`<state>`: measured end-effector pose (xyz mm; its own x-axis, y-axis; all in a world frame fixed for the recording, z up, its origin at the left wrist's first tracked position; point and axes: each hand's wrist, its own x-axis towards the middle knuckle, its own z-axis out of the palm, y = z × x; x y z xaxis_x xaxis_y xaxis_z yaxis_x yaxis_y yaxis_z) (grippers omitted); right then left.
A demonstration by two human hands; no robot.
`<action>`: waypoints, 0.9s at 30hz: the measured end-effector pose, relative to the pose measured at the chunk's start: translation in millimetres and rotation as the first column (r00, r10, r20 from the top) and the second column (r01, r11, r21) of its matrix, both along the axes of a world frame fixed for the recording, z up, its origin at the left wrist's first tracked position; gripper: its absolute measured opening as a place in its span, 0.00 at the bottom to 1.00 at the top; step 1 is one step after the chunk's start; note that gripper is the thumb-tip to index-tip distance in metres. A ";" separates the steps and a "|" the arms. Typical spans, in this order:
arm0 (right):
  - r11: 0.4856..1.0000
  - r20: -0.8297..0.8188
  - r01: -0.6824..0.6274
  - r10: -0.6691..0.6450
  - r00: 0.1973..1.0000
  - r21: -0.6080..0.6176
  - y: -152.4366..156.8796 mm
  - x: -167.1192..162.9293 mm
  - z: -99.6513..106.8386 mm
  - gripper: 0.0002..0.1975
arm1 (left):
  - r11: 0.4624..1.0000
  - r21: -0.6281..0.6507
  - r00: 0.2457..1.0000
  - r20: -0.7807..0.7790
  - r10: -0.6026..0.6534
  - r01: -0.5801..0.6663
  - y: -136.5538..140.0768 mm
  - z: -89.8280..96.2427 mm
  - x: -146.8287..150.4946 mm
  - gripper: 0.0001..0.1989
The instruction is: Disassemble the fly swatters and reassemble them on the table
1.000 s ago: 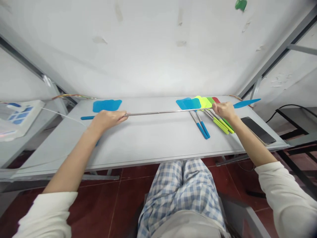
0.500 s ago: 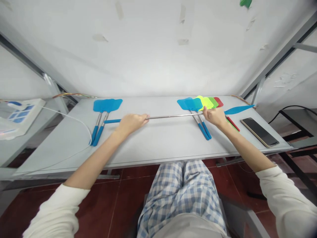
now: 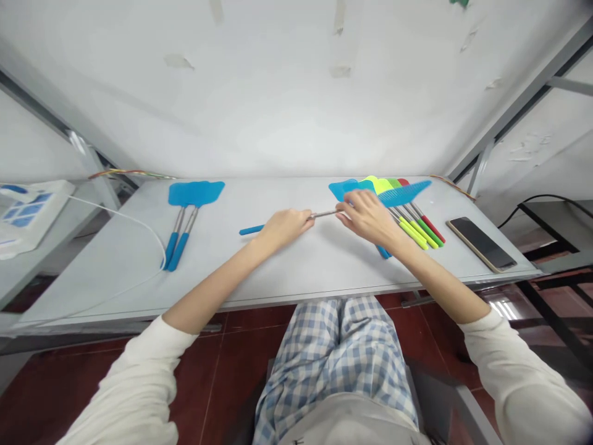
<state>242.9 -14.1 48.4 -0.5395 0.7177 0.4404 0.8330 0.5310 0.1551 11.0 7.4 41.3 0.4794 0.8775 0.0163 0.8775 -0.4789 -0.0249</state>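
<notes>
Both hands hold one blue fly swatter (image 3: 402,195) crosswise above the table. My left hand (image 3: 286,226) is closed around its metal rod, with the blue handle end sticking out on the left. My right hand (image 3: 365,216) pinches the rod farther along, near the blue paddle, which points right. Only a short stretch of rod shows between the hands. Under and behind my right hand lie several swatters with yellow (image 3: 414,230), green and red handles, plus blue ones (image 3: 345,186) partly hidden. Two more blue swatters (image 3: 189,196) lie at the left, paddles toward the wall.
The grey table (image 3: 259,278) runs along a white wall. A black-screened phone (image 3: 482,243) lies at its right end. A white cable (image 3: 139,220) crosses the left end from a white-and-blue device (image 3: 34,213). A dark stool (image 3: 556,228) stands at the right.
My hands have come closer together, and the swatter's exposed rod has become much shorter. The handle end has moved right with my left hand, while the paddle has moved left.
</notes>
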 end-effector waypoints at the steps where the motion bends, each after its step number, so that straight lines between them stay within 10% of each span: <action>1: 0.996 -0.078 0.008 -0.001 0.997 0.089 -1.2 14.6 6.2 0.21 | 1.000 0.000 1.000 0.004 0.031 -0.031 1.5 0.7 -9.6 0.19; 4: 0.964 -0.408 0.139 -0.035 0.912 0.227 4.8 55.3 18.5 0.38 | 0.996 -0.006 0.996 0.003 0.090 -0.090 2.4 3.6 -32.4 0.18; 6: 0.994 -0.580 0.080 -0.019 0.815 0.080 15.0 68.7 17.4 0.43 | 0.996 -0.009 0.996 -0.008 0.085 -0.086 0.7 5.6 -36.8 0.17; 10: 0.926 -0.794 -0.232 -0.106 0.598 -0.299 28.0 52.9 0.8 0.26 | 0.999 -0.026 0.999 -0.030 0.022 -0.023 -2.1 8.0 -22.1 0.18; 14: 0.881 -0.870 -0.320 -0.175 0.461 -0.347 19.6 24.3 -6.9 0.24 | 0.999 -0.040 1.000 0.012 -0.027 0.027 -2.2 5.7 -6.4 0.20; 27: 0.821 -0.845 -0.369 -0.231 0.482 -0.435 11.0 14.6 -6.8 0.26 | 0.987 -0.140 0.992 0.107 -0.067 0.082 -9.0 -6.5 -1.8 0.19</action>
